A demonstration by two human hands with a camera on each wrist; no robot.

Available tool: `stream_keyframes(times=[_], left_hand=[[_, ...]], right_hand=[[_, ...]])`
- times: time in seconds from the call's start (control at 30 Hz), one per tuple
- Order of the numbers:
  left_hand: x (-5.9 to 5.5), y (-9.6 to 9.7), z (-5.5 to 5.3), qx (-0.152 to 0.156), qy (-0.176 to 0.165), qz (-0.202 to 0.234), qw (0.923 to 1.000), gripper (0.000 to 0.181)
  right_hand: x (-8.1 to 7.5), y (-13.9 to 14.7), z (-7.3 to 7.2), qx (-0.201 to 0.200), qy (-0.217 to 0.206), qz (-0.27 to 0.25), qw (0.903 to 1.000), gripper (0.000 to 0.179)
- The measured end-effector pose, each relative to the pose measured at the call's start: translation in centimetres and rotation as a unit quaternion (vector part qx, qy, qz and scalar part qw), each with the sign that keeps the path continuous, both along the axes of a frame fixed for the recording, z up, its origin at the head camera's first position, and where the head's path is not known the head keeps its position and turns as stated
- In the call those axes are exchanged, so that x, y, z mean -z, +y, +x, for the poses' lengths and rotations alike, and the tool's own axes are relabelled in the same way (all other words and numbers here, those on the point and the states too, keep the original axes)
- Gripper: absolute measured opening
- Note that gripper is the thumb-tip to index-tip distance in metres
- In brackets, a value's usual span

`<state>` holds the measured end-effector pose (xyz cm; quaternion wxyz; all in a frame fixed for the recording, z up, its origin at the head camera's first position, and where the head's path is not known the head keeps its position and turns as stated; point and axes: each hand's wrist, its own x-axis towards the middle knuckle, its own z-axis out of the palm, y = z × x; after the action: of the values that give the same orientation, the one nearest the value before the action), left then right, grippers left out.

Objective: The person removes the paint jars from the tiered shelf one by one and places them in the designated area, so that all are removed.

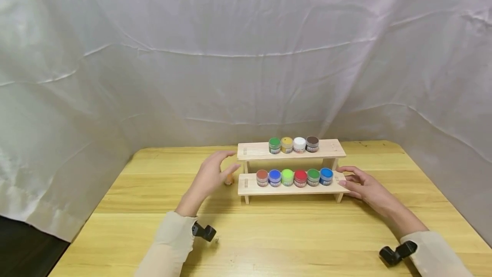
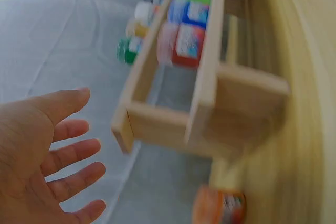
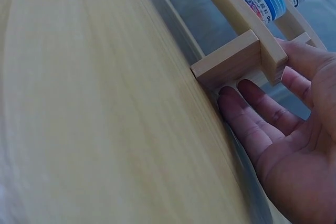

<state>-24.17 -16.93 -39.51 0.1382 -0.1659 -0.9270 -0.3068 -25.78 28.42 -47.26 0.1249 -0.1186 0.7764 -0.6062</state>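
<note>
A two-tier wooden rack (image 1: 253,189) stands on the table with rows of small paint jars on both steps. At its right end, my right hand (image 1: 365,189) holds the lower step, thumb on the board and fingers bent by the end leg (image 3: 231,61). My left hand (image 1: 209,174) hovers beside the left end, fingers spread and holding nothing; the left wrist view shows the gap between its fingertips (image 2: 94,169) and the wood. An orange paint jar (image 2: 218,205) sits on the table by that end, partly hidden by my left hand in the head view.
The lower step carries several jars, from a brown-red jar (image 1: 262,178) to a blue jar (image 1: 326,176). Above are green, yellow, white (image 1: 299,144) and dark brown lids. A pale cloth (image 1: 238,76) hangs around the table's (image 1: 292,234) back and sides.
</note>
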Motion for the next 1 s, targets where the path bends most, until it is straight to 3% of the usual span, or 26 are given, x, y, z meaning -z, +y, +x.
stream_keyframes(times=[0.23,0.53,0.73,1.0], left_hand=[[-1.4,3.3,-1.1,0.030,0.015,-0.018,0.9993,0.047],[-2.7,6.4,-3.4,0.055,-0.010,-0.031,0.9979,0.051],[-3.0,7.8,-4.5,0.068,-0.027,-0.052,0.9960,0.053],[-2.9,9.1,-5.5,0.073,-0.042,-0.047,0.9953,0.056]], right_hand=[[0.2,0.0,0.0,-0.007,-0.002,-0.015,0.9999,0.048],[0.5,0.2,-0.3,-0.006,0.004,-0.014,0.9999,0.050],[0.2,0.1,-0.1,-0.006,0.003,-0.014,0.9999,0.050],[-0.1,0.0,0.1,-0.009,-0.001,-0.028,0.9996,0.049]])
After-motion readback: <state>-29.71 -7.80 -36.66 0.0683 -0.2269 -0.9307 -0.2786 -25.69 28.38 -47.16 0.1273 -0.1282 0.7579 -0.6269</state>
